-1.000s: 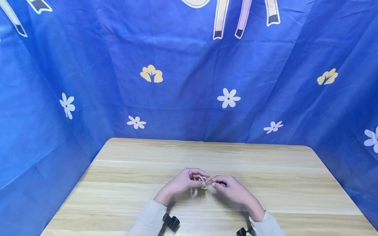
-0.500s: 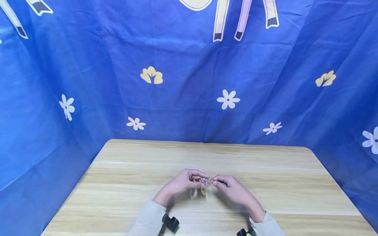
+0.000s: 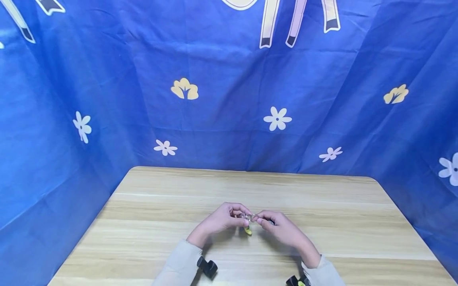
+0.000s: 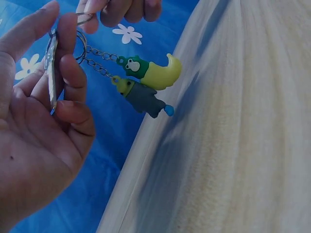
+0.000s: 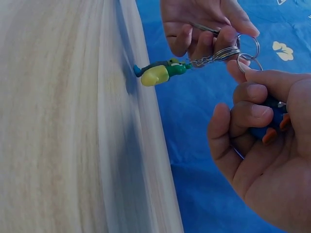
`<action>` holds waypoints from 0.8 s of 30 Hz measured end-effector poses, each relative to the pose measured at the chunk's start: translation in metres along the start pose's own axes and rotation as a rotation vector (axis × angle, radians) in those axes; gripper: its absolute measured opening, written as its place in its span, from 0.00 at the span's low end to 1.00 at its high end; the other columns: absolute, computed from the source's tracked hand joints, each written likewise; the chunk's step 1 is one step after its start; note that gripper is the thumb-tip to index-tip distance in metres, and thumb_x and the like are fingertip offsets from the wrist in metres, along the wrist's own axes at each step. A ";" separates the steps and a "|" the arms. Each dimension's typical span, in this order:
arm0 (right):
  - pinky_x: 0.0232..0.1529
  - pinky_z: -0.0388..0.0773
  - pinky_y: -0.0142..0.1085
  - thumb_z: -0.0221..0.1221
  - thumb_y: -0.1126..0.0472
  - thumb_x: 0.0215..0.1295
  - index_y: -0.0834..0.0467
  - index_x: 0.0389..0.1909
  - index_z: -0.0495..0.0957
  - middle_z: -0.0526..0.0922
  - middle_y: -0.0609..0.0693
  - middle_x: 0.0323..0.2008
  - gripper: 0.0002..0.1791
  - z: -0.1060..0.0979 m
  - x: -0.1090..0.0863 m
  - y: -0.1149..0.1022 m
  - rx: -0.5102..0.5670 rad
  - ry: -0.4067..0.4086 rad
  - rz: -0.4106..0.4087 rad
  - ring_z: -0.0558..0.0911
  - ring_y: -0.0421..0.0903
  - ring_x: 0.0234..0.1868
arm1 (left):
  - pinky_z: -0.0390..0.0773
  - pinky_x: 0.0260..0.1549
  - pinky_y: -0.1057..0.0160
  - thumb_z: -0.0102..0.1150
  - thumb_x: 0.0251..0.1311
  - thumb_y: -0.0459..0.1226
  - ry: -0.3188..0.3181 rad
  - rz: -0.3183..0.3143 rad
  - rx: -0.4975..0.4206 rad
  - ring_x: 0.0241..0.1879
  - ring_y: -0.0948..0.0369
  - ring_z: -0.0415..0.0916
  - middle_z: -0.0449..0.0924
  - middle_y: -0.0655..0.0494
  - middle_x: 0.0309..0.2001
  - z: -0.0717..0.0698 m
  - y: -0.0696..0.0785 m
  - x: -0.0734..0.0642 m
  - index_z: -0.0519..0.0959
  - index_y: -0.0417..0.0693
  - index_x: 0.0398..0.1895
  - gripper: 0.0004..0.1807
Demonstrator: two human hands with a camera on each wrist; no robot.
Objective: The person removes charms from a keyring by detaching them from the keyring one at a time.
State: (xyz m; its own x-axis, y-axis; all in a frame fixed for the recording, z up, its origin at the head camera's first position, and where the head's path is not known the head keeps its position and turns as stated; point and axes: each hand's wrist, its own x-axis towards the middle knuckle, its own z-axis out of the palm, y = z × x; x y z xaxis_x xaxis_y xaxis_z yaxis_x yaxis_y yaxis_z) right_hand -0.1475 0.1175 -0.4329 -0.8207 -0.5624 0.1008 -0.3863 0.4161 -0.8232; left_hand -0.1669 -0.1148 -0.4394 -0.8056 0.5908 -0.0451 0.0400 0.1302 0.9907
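Observation:
Above the table, my left hand (image 3: 223, 217) grips metal keys (image 4: 51, 73) and pinches a bunch of split key rings (image 5: 227, 52) between thumb and fingers. From these rings two keychain charms hang on short chains: a green and yellow one (image 4: 163, 74) and a grey one (image 4: 145, 99) with a blue tip. My right hand (image 3: 280, 228) pinches a separate-looking split ring (image 5: 239, 63), which meets the left hand's rings; whether they are linked I cannot tell. Curled into the right palm is a blue charm (image 5: 258, 132) with orange parts, mostly hidden by fingers.
A light wood-grain table (image 3: 171, 198) lies beneath both hands. Behind and beside it hangs a blue cloth (image 3: 222, 111) with flower prints. A black strap-like device (image 3: 207, 268) sits at the left sleeve, another (image 3: 292, 281) at the right.
Both hands stay nearly in place, with small finger shifts around the rings. The yellow charm swings a little below the left fingers and shows more than a second ago.

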 end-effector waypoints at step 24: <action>0.50 0.76 0.31 0.52 0.54 0.72 0.53 0.45 0.83 0.86 0.48 0.46 0.13 0.002 0.000 0.001 -0.018 0.008 0.003 0.80 0.38 0.48 | 0.81 0.46 0.64 0.64 0.57 0.34 -0.030 0.015 -0.023 0.46 0.40 0.81 0.86 0.42 0.41 -0.001 -0.003 0.000 0.74 0.38 0.58 0.24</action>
State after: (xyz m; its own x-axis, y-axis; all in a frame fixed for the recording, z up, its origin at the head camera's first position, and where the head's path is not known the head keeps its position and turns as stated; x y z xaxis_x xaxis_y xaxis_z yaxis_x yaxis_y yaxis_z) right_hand -0.1467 0.1167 -0.4352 -0.8253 -0.5553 0.1025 -0.3911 0.4311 -0.8131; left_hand -0.1679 -0.1161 -0.4421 -0.7866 0.6165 -0.0337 0.0380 0.1028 0.9940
